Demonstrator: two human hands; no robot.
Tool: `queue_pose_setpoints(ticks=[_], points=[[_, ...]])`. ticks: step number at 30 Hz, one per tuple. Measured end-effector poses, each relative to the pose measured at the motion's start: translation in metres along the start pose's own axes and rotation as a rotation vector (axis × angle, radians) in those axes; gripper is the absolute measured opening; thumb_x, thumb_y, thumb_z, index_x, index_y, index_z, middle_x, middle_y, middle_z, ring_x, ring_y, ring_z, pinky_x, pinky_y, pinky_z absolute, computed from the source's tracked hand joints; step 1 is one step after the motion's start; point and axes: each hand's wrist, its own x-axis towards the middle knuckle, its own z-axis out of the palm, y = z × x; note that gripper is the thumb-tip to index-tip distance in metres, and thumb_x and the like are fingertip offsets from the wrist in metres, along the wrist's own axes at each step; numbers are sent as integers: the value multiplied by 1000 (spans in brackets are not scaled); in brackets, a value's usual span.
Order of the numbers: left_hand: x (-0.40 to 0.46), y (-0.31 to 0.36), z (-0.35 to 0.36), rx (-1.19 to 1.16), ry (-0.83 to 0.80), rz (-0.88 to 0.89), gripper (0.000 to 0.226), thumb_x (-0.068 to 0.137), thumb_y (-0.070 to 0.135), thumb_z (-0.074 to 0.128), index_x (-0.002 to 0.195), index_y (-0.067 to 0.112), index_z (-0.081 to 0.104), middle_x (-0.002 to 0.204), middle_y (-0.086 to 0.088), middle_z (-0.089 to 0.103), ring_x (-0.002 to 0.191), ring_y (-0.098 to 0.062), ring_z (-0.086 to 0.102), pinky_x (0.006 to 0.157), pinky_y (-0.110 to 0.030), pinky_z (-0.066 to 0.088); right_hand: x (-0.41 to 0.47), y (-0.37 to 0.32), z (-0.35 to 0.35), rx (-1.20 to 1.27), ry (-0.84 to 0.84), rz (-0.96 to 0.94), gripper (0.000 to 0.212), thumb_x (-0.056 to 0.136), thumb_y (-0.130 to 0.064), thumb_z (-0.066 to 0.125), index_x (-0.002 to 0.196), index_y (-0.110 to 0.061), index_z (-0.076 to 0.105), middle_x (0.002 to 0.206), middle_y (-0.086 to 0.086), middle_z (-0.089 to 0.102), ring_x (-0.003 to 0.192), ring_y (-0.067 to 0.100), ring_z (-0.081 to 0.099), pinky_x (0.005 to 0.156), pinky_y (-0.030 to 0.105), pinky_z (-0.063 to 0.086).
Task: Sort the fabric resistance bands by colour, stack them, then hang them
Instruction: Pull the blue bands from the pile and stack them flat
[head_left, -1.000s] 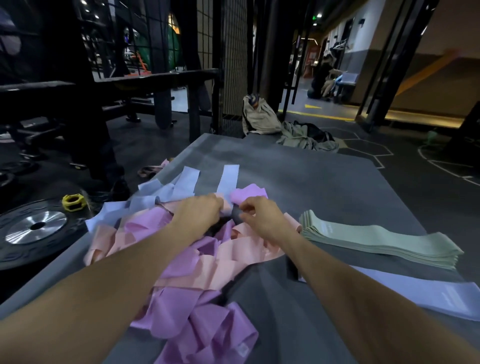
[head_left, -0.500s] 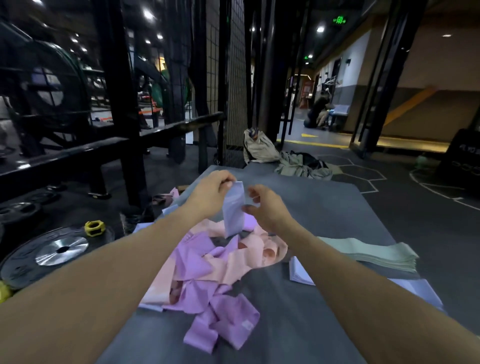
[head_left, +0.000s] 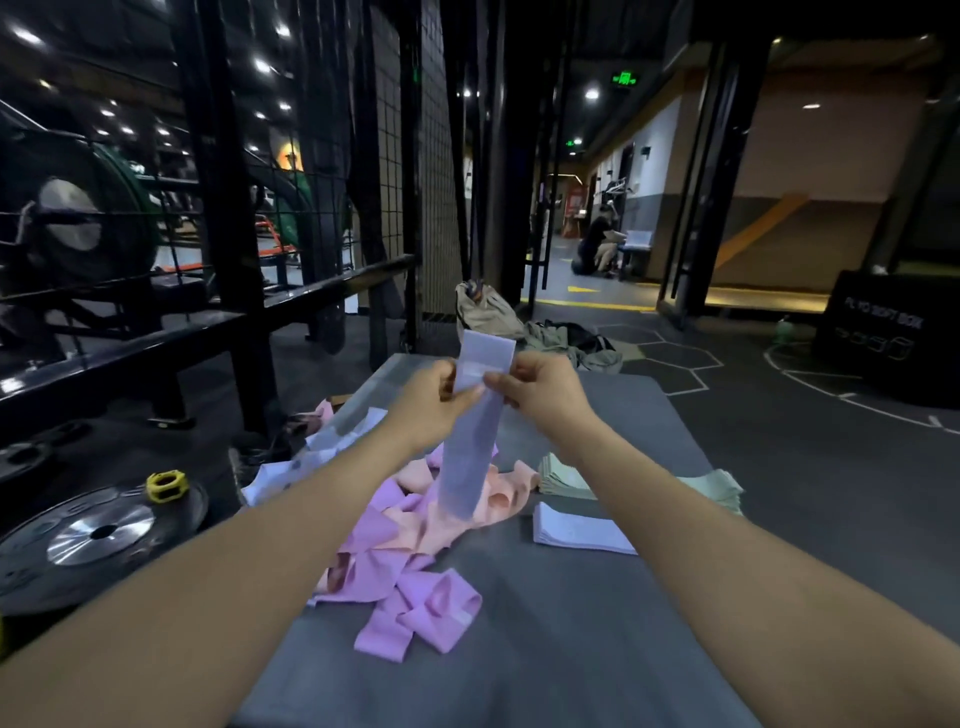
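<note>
Grey padded mat (head_left: 597, 597) is carrying a loose heap of pink and purple fabric bands (head_left: 410, 535), a stacked pile of pale green bands (head_left: 566, 475), and a small pile of lavender bands (head_left: 576, 532). Your left hand (head_left: 428, 400) and right hand (head_left: 543, 392) are pinching one lavender fabric band (head_left: 475, 431), hanging upright above the heap.

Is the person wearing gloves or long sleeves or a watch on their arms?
No. The left hand and the right hand are both bare, with no gloves. Both forearms are uncovered as far as the picture's bottom edge, so no sleeves show. No watch, bracelet or ring can be seen on either wrist or on the fingers.
</note>
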Motion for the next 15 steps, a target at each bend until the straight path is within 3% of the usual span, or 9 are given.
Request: queue_pose_setpoints(ticks=[4, 8, 11, 15], points=[[-18, 4, 29, -1, -130, -22, 22, 93, 4, 53, 114, 2, 57, 100, -5, 63, 88, -13, 56, 65, -14, 45, -15, 0, -27, 17, 92, 39, 15, 85, -6, 66, 89, 9, 66, 58, 1, 51, 51, 8, 41, 52, 19, 36], [-25, 10, 54, 3, -192, -24, 9, 94, 7, 52, 99, 9, 58, 89, -6, 61, 78, -16, 51, 66, -27, 41, -34, 17, -54, 12, 163, 119, 15, 85, -7, 66, 80, 6, 62, 62, 8, 49, 54, 13, 39, 55, 26, 36], [-29, 11, 72, -15, -247, -63, 8, 93, 6, 52, 97, 1, 57, 89, -10, 58, 82, -17, 48, 73, -31, 40, -45, 36, -67, -9, 172, 189, 21, 85, -9, 66, 83, 11, 62, 65, 10, 51, 56, 16, 41, 59, 31, 38], [-37, 12, 92, -7, -307, -65, 14, 96, 7, 48, 105, 8, 58, 93, -5, 59, 82, -14, 48, 65, -22, 41, -55, 52, -83, 4, 173, 230, 24, 82, -4, 68, 94, 15, 62, 75, 13, 59, 64, 18, 52, 66, 34, 50]])
